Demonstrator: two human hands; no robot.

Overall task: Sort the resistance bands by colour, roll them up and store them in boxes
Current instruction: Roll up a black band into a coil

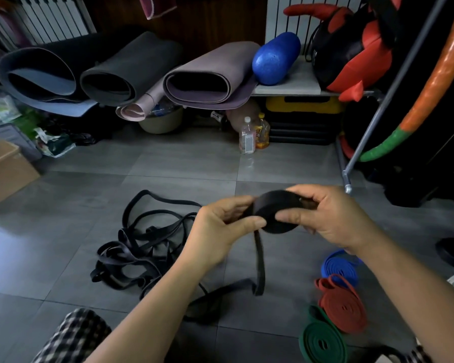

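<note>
Head view, looking down: grips one black band roll (275,210) with both hands above the grey tiled floor (168,166). Pinches its left edge with the left hand (224,221), thumb underneath and fingers curled over the top. Clamps the right side with the right hand (323,216), thumb pressed on the flat face and fingers bent over the rim. Lets one loose tail (259,260) hang from the roll down to the floor. Counts three wound rolls on the tiles at lower right, just beside one another: one blue roll (340,268), one red roll (342,305), one green roll (323,339). Cannot count the strands in the one black tangle (139,247) lying at left. Counts one cardboard box (3,171) at the far left edge and two bottles (247,137) further back, but cannot read their labels.
</note>
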